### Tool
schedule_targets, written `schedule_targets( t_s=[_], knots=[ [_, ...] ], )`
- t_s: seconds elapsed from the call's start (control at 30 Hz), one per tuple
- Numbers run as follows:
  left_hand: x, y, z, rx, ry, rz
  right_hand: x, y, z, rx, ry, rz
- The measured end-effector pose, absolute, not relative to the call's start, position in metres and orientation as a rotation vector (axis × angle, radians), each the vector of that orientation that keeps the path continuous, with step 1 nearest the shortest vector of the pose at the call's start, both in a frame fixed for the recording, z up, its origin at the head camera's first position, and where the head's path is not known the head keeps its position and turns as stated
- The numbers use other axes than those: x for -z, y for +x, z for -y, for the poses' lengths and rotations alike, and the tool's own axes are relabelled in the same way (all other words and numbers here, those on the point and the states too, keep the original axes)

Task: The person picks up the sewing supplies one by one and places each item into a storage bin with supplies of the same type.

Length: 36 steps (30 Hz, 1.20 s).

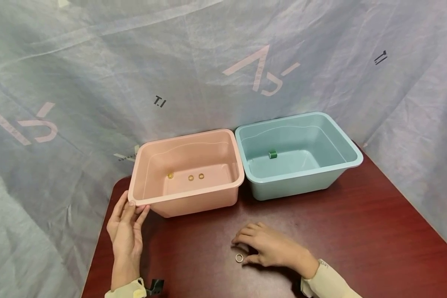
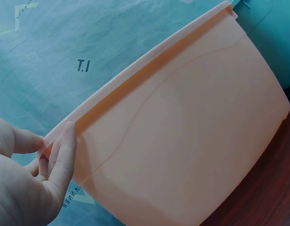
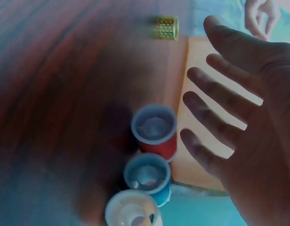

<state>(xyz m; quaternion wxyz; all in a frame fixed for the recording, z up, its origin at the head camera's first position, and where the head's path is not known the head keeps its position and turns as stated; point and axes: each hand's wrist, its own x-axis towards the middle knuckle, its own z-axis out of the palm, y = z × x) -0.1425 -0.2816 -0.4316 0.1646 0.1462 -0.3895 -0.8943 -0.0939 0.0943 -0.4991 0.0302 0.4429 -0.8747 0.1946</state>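
At the near left corner of the pink bin (image 1: 193, 196), my left hand (image 1: 126, 231) pinches the rim between thumb and fingers; the left wrist view shows this hand (image 2: 32, 179) on the bin's (image 2: 168, 127) lip. My right hand (image 1: 270, 246) is low over the table, its thumb close to a gold thimble (image 1: 239, 258). In the right wrist view that thimble (image 3: 167, 28) is apart from the spread fingers. A red thread spool (image 3: 157, 134), a blue spool (image 3: 147, 176) and a whitish spool (image 3: 131, 209) stand near the fingers there; the head view does not show them.
Three gold thimbles (image 1: 191, 178) lie on the pink bin's floor. Beside it stands a blue bin (image 1: 301, 176) with a green thread spool (image 1: 272, 155) inside. Both bins are at the back of the dark red table (image 1: 376, 223), against a grey sheet (image 1: 193, 82).
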Motion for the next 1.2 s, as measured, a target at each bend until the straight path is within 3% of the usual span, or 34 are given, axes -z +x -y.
schedule_targets(
  t_s=[1.2],
  knots=[
    [0.435,-0.142,0.280,2.511,0.431,1.157,0.522,-0.095,-0.079,-0.405,1.443,2.571]
  ],
)
